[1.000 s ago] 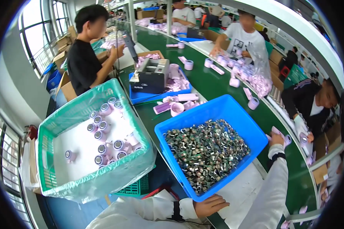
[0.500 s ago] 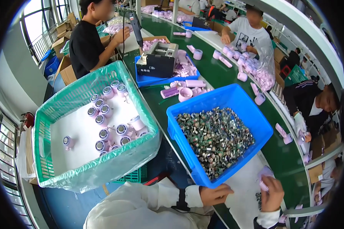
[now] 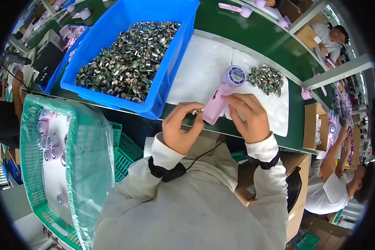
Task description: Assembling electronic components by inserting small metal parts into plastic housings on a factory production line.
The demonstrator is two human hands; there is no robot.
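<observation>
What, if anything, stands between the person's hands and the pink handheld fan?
Nothing visible does. The right hand has its fingertips at the pink handheld fan, and the left hand, with a small part at its fingertips, is beside the fan's near end. The blue bin stands further left, outside that space.

I can't make out the tiny piece [image 3: 198, 111] pinched in the left hand [image 3: 180, 129]; the right hand [image 3: 251, 118] partly hides the lilac handheld fan [image 3: 213, 110], and the blue bin [image 3: 176, 62] runs out of view.
</observation>
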